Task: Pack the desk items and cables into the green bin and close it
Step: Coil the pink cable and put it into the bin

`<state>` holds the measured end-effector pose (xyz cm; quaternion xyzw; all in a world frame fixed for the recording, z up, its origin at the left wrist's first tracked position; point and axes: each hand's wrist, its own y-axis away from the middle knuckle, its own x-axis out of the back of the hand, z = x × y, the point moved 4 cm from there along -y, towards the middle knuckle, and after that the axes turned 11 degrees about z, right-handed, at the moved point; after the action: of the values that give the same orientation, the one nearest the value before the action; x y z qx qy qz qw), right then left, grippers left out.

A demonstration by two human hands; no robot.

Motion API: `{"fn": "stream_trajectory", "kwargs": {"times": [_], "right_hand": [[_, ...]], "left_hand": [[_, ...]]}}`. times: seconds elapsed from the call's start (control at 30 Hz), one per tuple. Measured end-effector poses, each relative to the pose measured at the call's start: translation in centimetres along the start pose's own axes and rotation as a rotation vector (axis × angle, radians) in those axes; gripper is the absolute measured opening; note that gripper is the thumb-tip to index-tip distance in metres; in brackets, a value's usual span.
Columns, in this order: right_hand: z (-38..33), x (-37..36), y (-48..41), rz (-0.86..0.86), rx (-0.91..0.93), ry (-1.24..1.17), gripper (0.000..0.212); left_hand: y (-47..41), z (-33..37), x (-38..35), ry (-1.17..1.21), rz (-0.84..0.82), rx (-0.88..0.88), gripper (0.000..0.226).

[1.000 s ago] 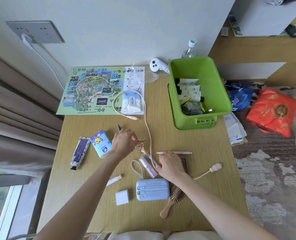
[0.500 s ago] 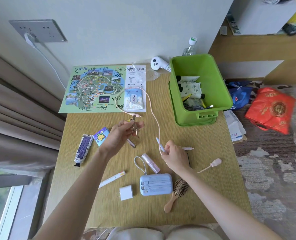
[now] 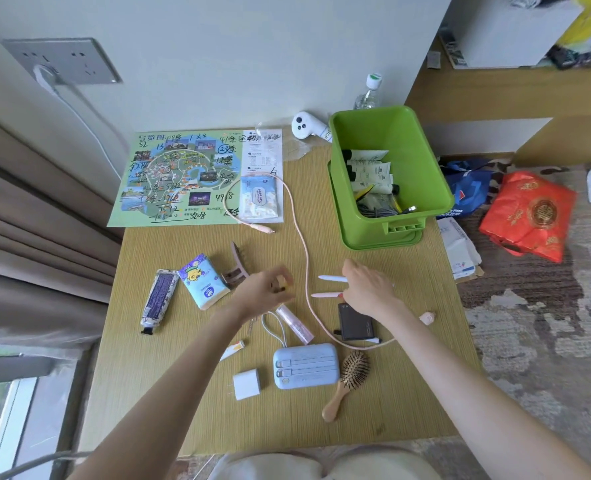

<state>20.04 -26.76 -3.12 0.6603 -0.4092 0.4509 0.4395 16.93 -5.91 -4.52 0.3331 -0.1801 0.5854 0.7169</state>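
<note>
The green bin (image 3: 441, 188) stands open at the desk's back right, with tubes and a grey cable inside. My left hand (image 3: 264, 291) hovers over the desk's middle and pinches a small bunch of keys (image 3: 282, 283), which is blurred. My right hand (image 3: 368, 289) is beside it. Its fingers curl round the ends of a white pen (image 3: 332, 278) and a pink pen (image 3: 325, 295). A long pink cable (image 3: 303, 247) runs between my hands. A blue power bank (image 3: 306, 366), white charger (image 3: 246, 383), hairbrush (image 3: 351, 372) and black device (image 3: 355, 323) lie nearer me.
A hair claw (image 3: 238, 261), tissue pack (image 3: 204, 282) and purple tube (image 3: 159, 296) lie at the left. A wipes pack (image 3: 259, 197) sits on a map (image 3: 183, 178) at the back. A white controller (image 3: 308, 126) and bottle (image 3: 368, 93) stand by the wall. Bags lie on the floor to the right.
My left hand lifted the keys off the desk, uncovering the hair claw. My right hand let go of the pink cable's end, picked up the white pen and moved onto the pink one.
</note>
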Motion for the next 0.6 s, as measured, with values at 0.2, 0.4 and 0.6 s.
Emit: {"fn": "stream_trajectory", "kwargs": {"times": [0.2, 0.4, 0.6], "right_hand": [[1.6, -3.3, -0.4, 0.045, -0.028, -0.134, 0.015], [1.8, -5.5, -0.5, 0.056, 0.028, -0.126, 0.025], [1.7, -5.8, -0.5, 0.121, 0.053, -0.135, 0.013]], "left_hand": [[0.2, 0.2, -3.7, -0.572, -0.195, -0.270, 0.036], [0.0, 1.0, -6.2, -0.815, -0.292, -0.415, 0.041], [0.3, 1.5, -7.1, -0.903, -0.259, -0.595, 0.032]]}}
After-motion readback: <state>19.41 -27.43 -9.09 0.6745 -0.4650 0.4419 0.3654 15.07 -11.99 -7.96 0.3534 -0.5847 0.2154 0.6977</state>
